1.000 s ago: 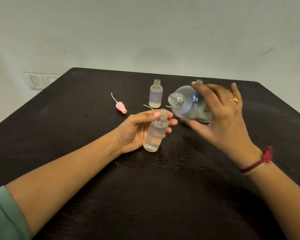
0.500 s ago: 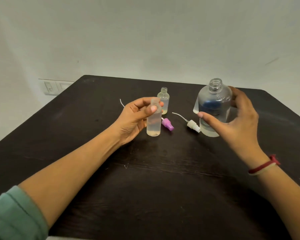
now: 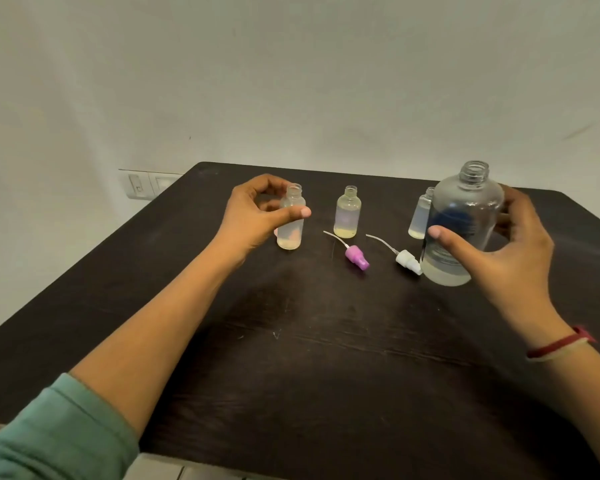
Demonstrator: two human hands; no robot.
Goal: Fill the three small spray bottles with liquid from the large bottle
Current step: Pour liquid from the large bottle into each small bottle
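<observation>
Three small clear bottles stand uncapped on the dark table [image 3: 326, 358]. My left hand [image 3: 257, 213] grips the left small bottle [image 3: 290, 230] upright on the table, thumb across its front. The middle small bottle [image 3: 347, 213] stands alone with a little yellowish liquid. The right small bottle [image 3: 420, 216] is partly hidden behind the large bottle [image 3: 465, 216]. My right hand [image 3: 506, 247] holds that large clear bottle upright, open-necked, with a low layer of liquid at its bottom, its base at the table surface.
A purple spray cap [image 3: 356, 258] with its tube lies in front of the middle bottle. A white spray cap [image 3: 407, 260] lies against the large bottle's base. A pink cap is mostly hidden behind the left bottle. A wall switch plate [image 3: 146, 184] sits beyond the table's far left corner.
The large bottle went from tilted over the small bottle to upright and moved to the right. My left hand carried the small bottle back and left and stood it on the table.
</observation>
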